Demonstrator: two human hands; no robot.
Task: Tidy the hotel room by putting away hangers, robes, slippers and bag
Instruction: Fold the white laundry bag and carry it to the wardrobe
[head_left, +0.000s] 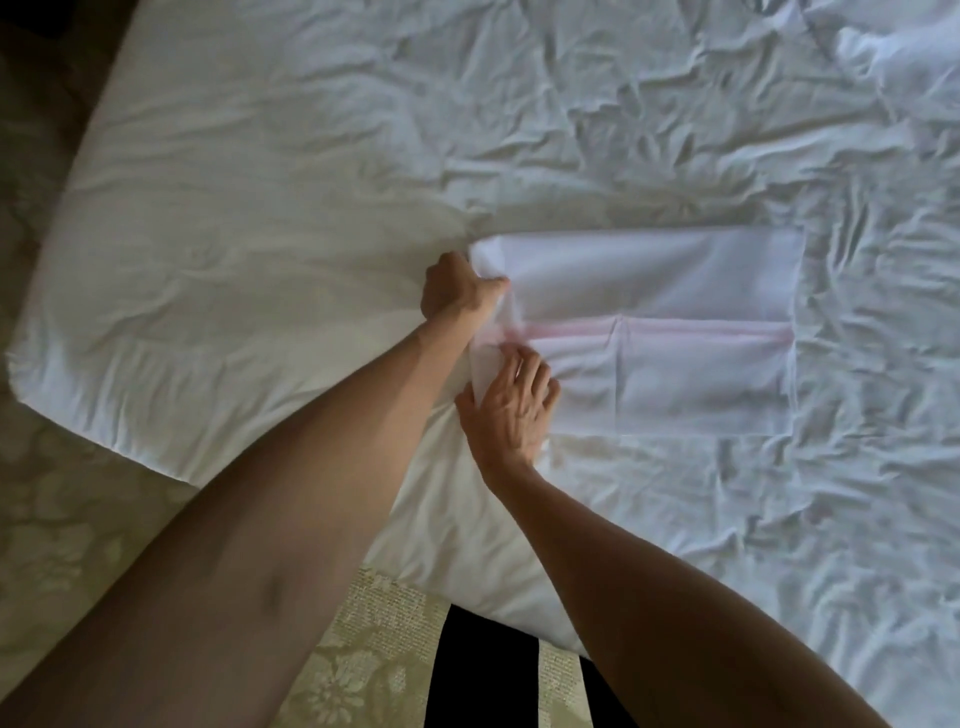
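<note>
The white fabric bag (654, 332) lies flat on the bed (260, 182). Left hand (452, 286) pinches its left edge; right hand (511, 405) presses beside it, fingers spread. Probably light, limp, slippery: grip hems.

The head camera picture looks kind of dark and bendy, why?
Head view: dim light, arms shadowed, the bed brightest at right; the wide lens curves the bed's edge; the bag looks soft, and the left hand and right hand are slightly blurred.
</note>
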